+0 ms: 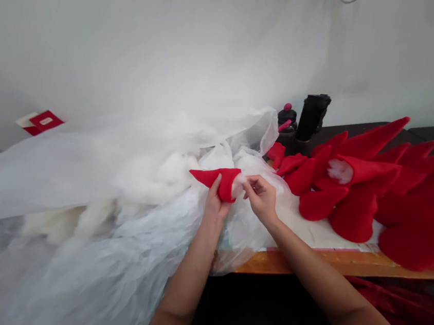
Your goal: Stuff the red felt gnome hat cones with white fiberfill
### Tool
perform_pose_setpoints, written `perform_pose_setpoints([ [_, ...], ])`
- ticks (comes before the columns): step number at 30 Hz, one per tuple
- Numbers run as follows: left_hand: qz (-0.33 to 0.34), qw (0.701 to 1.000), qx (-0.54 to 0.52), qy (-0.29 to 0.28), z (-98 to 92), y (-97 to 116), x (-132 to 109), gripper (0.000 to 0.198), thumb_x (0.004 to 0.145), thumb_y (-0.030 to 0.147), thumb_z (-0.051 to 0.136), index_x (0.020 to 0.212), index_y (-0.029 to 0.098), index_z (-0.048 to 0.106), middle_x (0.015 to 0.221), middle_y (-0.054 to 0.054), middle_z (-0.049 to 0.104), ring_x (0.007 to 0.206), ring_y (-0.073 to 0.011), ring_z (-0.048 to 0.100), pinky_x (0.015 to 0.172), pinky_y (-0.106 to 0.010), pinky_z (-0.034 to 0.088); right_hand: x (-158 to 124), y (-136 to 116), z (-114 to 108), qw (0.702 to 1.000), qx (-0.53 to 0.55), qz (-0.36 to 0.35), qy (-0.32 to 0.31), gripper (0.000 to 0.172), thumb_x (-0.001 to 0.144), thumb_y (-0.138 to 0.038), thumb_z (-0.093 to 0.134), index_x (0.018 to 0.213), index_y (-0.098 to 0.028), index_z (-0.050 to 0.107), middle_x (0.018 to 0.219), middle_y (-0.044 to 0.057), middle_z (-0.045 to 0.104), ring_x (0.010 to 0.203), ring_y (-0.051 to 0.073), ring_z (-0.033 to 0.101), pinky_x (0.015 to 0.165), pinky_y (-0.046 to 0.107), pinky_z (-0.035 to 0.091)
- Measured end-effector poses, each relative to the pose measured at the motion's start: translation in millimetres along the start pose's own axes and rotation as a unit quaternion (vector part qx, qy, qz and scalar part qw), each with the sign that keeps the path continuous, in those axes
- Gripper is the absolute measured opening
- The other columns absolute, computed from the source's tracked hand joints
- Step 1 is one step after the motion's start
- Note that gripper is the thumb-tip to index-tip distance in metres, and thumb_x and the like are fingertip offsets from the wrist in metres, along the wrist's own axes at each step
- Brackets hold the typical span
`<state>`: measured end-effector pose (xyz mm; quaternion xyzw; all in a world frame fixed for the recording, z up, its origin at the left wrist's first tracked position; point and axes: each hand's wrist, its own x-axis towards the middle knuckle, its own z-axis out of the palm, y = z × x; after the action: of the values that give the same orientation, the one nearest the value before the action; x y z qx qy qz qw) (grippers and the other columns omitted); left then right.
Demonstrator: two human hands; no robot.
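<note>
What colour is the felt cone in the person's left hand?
Bright red, shown best in the head view: the felt cone held in the left hand.

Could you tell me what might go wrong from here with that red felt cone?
The white fibre pinched by your right hand at the mouth of the red felt cone in your left hand could pull back out. The plastic sheeting drapes off the table, so it might slide. The red cones piled near the table's edge could topple off.
</note>
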<state>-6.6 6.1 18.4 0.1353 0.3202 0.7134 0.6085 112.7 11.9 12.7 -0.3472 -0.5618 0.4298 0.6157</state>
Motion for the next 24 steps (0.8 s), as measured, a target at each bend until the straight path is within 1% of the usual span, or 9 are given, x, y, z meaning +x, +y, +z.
perform_pose_setpoints([
  [4,0.036,0.999,-0.026,-0.004,0.3,8,3,0.027,0.096,0.035,0.054,0.1,0.016,0.073,0.102,-0.007,0.076,0.108,-0.0221,0.068,0.096,-0.034,0.054,7,4,-3,0.995,0.055,0.039,0.07,0.034,0.082,-0.054,0.069,0.082,-0.021,0.06,0.066,-0.002,0.054,0.052,0.012,0.052,0.048,0.028,0.05],
  [7,0.076,0.997,-0.03,-0.004,-2.2,14,6,0.023,0.097,0.032,0.055,0.1,0.018,0.073,0.102,-0.005,0.075,0.11,-0.0209,0.067,0.091,-0.03,0.055,12,9,-7,0.986,0.083,0.037,0.14,0.032,0.082,-0.051,0.069,0.083,-0.022,0.056,0.075,-0.001,0.052,0.057,0.011,0.048,0.051,0.026,0.051],
  [9,0.093,0.995,-0.032,0.005,-3.5,16,7,0.02,0.095,0.031,0.057,0.099,0.019,0.073,0.102,-0.005,0.075,0.105,-0.0192,0.068,0.085,-0.027,0.055,13,11,-9,0.983,0.092,0.033,0.155,0.031,0.082,-0.05,0.068,0.085,-0.022,0.055,0.084,0.0,0.053,0.067,0.012,0.051,0.056,0.026,0.054],
  [12,0.084,0.996,-0.038,-0.002,-2.9,14,6,0.021,0.094,0.032,0.058,0.098,0.019,0.073,0.103,-0.006,0.075,0.098,-0.0182,0.07,0.083,-0.027,0.056,10,11,-6,0.993,0.081,0.027,0.076,0.032,0.08,-0.047,0.071,0.099,-0.024,0.057,0.105,0.004,0.056,0.086,0.016,0.056,0.064,0.027,0.058],
  [15,0.053,0.998,-0.026,-0.004,-0.4,9,4,0.025,0.094,0.035,0.058,0.1,0.016,0.073,0.101,-0.008,0.075,0.098,-0.0206,0.07,0.091,-0.034,0.056,2,9,1,0.998,0.042,0.009,-0.043,0.05,0.076,-0.041,0.076,0.119,-0.027,0.056,0.123,0.006,0.057,0.094,0.018,0.061,0.065,0.028,0.059],
  [16,0.043,0.999,-0.018,0.002,0.2,8,3,0.026,0.093,0.036,0.058,0.099,0.015,0.072,0.1,-0.008,0.076,0.098,-0.0213,0.07,0.092,-0.035,0.055,0,8,3,0.998,0.023,-0.004,-0.062,0.048,0.075,-0.039,0.077,0.118,-0.026,0.058,0.12,0.007,0.06,0.093,0.019,0.062,0.065,0.028,0.059],
  [18,0.042,0.999,-0.004,0.013,0.6,9,3,0.023,0.091,0.037,0.061,0.095,0.017,0.073,0.097,-0.007,0.076,0.1,-0.0218,0.07,0.094,-0.034,0.054,-2,7,4,0.998,-0.007,-0.018,-0.056,0.031,0.078,-0.039,0.075,0.103,-0.022,0.066,0.103,0.006,0.067,0.084,0.02,0.065,0.064,0.03,0.058],
  [21,0.086,0.996,-0.008,0.003,-1.0,16,4,0.018,0.09,0.035,0.062,0.094,0.021,0.073,0.099,-0.005,0.076,0.106,-0.0214,0.069,0.095,-0.032,0.054,1,5,0,1.0,-0.009,0.01,0.013,0.022,0.081,-0.042,0.071,0.085,-0.021,0.068,0.079,0.003,0.067,0.063,0.017,0.063,0.058,0.032,0.057],
  [24,0.124,0.992,-0.039,-0.001,-4.0,23,5,0.023,0.092,0.038,0.059,0.096,0.02,0.073,0.103,-0.005,0.076,0.107,-0.0208,0.069,0.096,-0.034,0.054,7,7,-6,0.994,-0.013,0.023,0.104,0.024,0.08,-0.044,0.072,0.086,-0.021,0.069,0.08,0.003,0.068,0.06,0.017,0.063,0.057,0.033,0.057],
])
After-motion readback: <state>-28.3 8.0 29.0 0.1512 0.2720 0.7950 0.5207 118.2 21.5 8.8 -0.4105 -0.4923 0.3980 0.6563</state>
